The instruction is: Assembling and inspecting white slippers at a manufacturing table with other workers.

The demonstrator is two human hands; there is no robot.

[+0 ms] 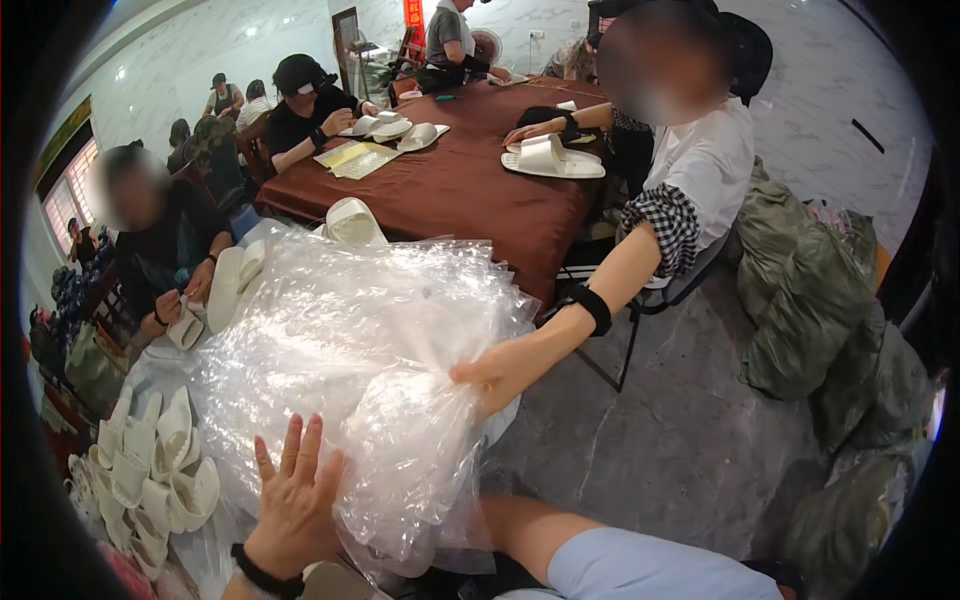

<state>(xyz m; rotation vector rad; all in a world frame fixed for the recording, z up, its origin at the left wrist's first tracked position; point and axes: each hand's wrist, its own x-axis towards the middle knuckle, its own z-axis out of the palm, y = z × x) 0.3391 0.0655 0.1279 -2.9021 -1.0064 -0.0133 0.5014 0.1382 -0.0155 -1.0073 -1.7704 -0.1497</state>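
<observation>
A big heap of clear plastic bags [340, 320] lies before me, glossy and crumpled toward its near end. My left hand [295, 500], with a black band at the wrist, is held at the heap's near left edge. Its fingers are spread and nothing is in them; whether the fingertips touch the plastic, I cannot tell. A co-worker's hand [495, 375] reaches in from the right and grips the bags. My right hand does not show. Below the heap, a bare limb in light blue cloth [650, 565] runs in under the plastic.
White slippers [130, 470] are piled at the left. Someone there handles another slipper [185, 328]. A table with a brown cloth [460, 200] holds slippers and a yellow sheet [357, 160]. Filled green sacks [810, 300] stand on the right, past a co-worker's chair [700, 265].
</observation>
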